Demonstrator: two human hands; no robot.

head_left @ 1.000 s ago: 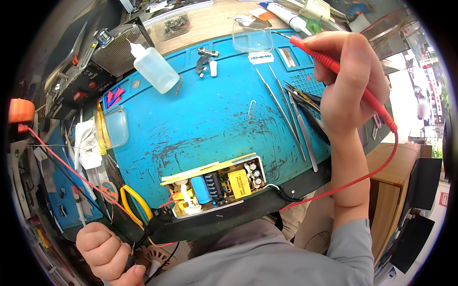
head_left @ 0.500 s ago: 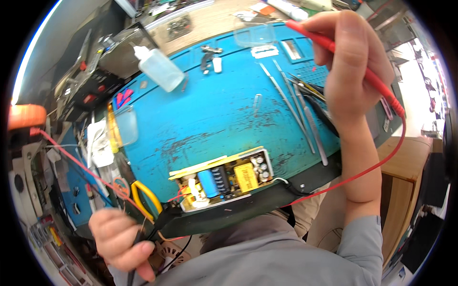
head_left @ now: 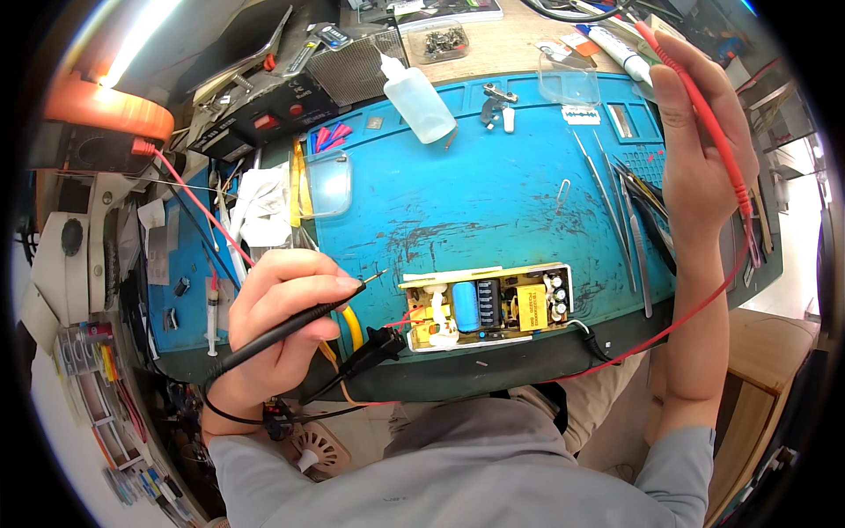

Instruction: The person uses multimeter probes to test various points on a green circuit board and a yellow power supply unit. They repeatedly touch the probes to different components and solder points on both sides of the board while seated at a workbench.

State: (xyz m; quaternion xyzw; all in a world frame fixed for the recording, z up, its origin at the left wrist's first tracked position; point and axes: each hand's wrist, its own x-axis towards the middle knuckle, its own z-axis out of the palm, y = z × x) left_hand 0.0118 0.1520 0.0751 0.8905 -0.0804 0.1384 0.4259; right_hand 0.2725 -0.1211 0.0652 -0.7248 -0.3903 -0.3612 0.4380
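Black and slim, one probe (head_left: pixel 286 328) is pinched in the left hand (head_left: pixel 268 304); the right hand (head_left: pixel 700 180) grips one red probe (head_left: pixel 709 119). Between both hands lies one circuit board (head_left: pixel 488 304), one yellow handle (head_left: pixel 354 326) intervening leftward; beyond, one bottle (head_left: pixel 421 106).

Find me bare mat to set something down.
The middle of the blue mat, between the squeeze bottle, circuit module and thin metal tools, is bare apart from a wire loop. Crowded: its right side, beside the right hand.
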